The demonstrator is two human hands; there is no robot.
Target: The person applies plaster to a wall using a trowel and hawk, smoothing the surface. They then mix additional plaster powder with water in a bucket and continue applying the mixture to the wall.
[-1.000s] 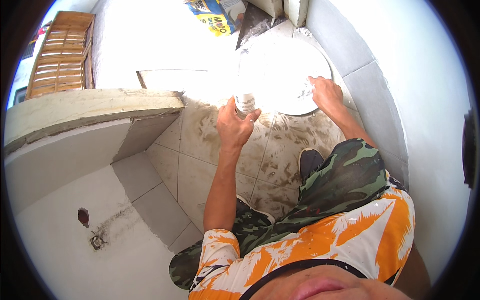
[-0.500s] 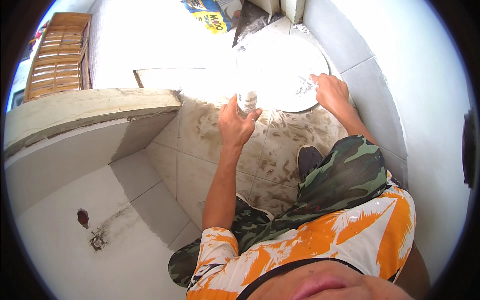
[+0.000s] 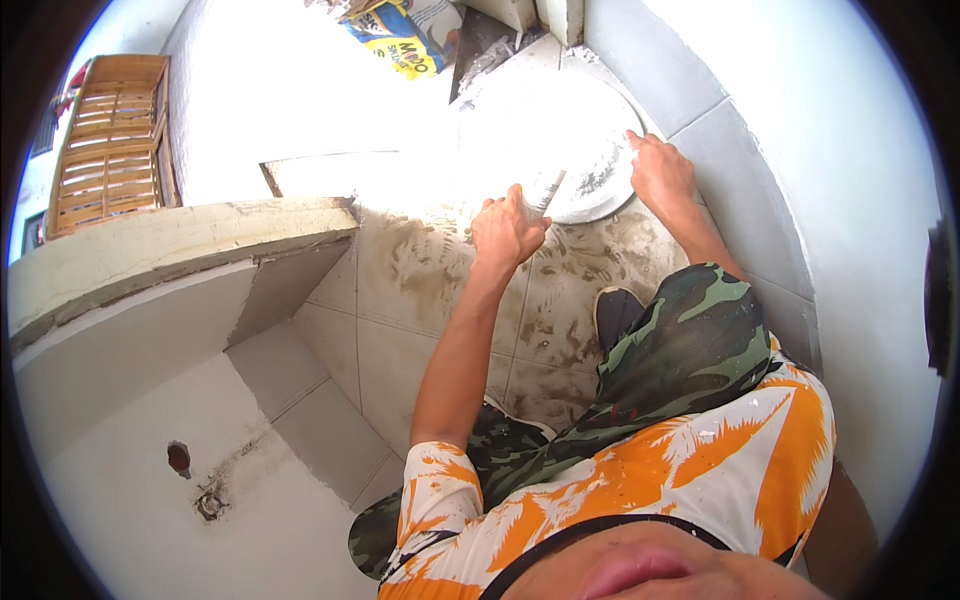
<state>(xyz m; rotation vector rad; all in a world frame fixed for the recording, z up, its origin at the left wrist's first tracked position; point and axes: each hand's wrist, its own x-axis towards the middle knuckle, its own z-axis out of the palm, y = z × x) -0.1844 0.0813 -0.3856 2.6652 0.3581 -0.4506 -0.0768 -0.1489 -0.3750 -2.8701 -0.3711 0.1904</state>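
Note:
My left hand [image 3: 508, 232] is wrapped round a white cylindrical container [image 3: 543, 193] with a printed label. The container leans to the right over the near edge of a round white pan [image 3: 590, 214] on the floor. Glare washes out the container's far end and much of the pan. Greyish-white powder or paste [image 3: 608, 165] shows inside the pan's right side. My right hand [image 3: 663, 178] is closed at the pan's right rim, with its fingertips on the edge. Its thumb is partly hidden.
A blue and yellow bag [image 3: 405, 45] lies at the back. Smeared floor tiles [image 3: 440, 300] surround my feet. To the left runs a raised ledge [image 3: 190, 225], with a wooden slatted piece [image 3: 112, 140] beyond it. A tiled wall [image 3: 745, 190] stands close on the right.
My left hand has moved right and tipped the container from upright to leaning right. My right hand has shifted slightly up along the pan's rim. The whole view has shifted a little.

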